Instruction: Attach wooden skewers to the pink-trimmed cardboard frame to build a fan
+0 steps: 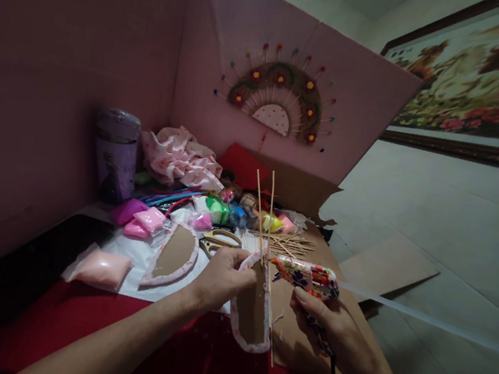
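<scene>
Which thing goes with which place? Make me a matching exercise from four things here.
Things:
1 glue gun
2 scissors
3 fan
4 purple cup

Places:
A on the pink board
B in the right hand
C in the far left corner
D lying flat, just beyond the left hand, which holds a cardboard shape

Pairs: 1-B, 2-D, 3-A, 4-C

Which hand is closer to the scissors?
Left. The left hand, holding a cardboard piece, sits just in front of the scissors; the right hand, holding the glue gun, is farther right.
</scene>
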The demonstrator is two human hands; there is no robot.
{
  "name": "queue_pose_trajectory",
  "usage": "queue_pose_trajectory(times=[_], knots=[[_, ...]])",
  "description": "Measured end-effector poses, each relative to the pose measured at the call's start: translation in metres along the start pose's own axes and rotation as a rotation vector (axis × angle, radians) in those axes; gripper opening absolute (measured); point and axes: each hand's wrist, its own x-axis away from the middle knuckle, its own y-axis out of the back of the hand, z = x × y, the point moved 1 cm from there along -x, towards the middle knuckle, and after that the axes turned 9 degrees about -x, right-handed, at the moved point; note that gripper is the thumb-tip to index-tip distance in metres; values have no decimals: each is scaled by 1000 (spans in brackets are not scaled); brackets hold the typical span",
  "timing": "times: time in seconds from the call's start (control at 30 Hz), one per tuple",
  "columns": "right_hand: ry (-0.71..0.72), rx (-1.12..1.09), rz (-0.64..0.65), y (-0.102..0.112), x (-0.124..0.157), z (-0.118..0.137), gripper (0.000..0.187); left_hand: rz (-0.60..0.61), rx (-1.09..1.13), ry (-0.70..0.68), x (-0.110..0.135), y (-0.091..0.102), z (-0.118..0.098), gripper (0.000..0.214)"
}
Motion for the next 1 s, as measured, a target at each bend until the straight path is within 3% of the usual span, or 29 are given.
queue_pose_trajectory(times=[0.77,1.0], knots=[[-21,2,10,-1,1,1,41,0,-1,-8,-1,0,1,8],[-23,-209,-6,-1,-1,-7,35,-9,15,25,-1,0,-1,6]])
